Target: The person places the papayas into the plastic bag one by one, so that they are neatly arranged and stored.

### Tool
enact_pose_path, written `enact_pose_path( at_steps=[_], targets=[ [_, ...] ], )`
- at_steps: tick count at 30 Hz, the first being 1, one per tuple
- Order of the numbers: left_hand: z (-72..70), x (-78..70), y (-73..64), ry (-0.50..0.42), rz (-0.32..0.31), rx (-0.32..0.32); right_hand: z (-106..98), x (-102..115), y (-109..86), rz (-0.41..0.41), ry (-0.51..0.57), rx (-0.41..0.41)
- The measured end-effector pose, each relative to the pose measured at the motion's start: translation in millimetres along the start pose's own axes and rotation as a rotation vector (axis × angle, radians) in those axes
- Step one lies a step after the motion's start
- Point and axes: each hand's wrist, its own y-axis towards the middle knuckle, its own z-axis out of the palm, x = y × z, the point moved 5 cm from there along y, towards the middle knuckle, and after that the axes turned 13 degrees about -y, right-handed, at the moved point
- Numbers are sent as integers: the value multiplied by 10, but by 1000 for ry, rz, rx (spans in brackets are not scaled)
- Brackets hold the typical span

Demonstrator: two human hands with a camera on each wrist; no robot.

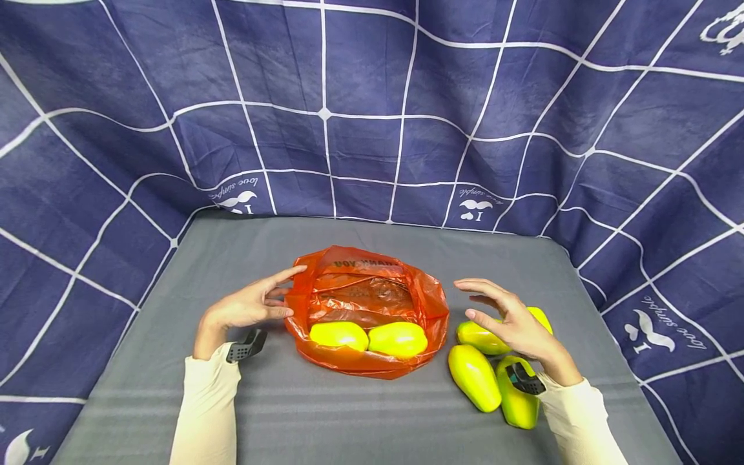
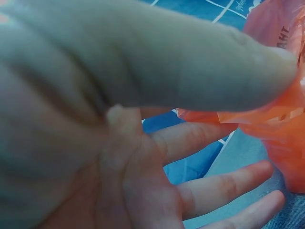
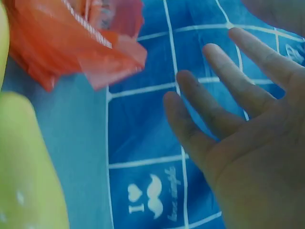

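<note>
An orange-red plastic bag (image 1: 433, 300) with dark printed letters stands with its mouth spread wide on the grey surface. Two yellow mangoes lie side by side in its near part, a left one (image 1: 339, 336) and a right one (image 1: 398, 340). At the bag's left side is my left hand (image 1: 247, 305), thumb and forefinger tips at the plastic; the left wrist view shows the other fingers (image 2: 228, 186) extended and spread. My right hand (image 1: 511, 323) hovers right of the bag with fingers spread and nothing held, over several yellow-green mangoes (image 1: 473, 378).
The loose mangoes sit close together right of the bag, one (image 1: 520, 403) partly behind the right wrist's black camera (image 1: 526, 379). Blue cloth (image 1: 366, 148) with white grid lines hangs behind and along both sides of the grey tabletop (image 1: 325, 420).
</note>
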Motion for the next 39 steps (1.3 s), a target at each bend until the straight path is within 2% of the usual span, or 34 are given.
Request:
enact_pose_path(
  at_steps=[8, 12, 20, 27, 39],
  targets=[
    [0, -3, -7, -4, 8, -2, -258, -95, -194, -11, -5, -167],
    [2, -5, -8, -9, 11, 1, -347, -165, -282, -9, -27, -213],
    [-7, 6, -8, -8, 13, 2, -452, -414, -496, 99, -101, -261],
    [-12, 21, -8, -5, 15, -1, -530, -546, -646, 166, -125, -292],
    [-8, 6, -3, -3, 8, 0, -496, -815, -906, 362, -203, -297]
  ],
)
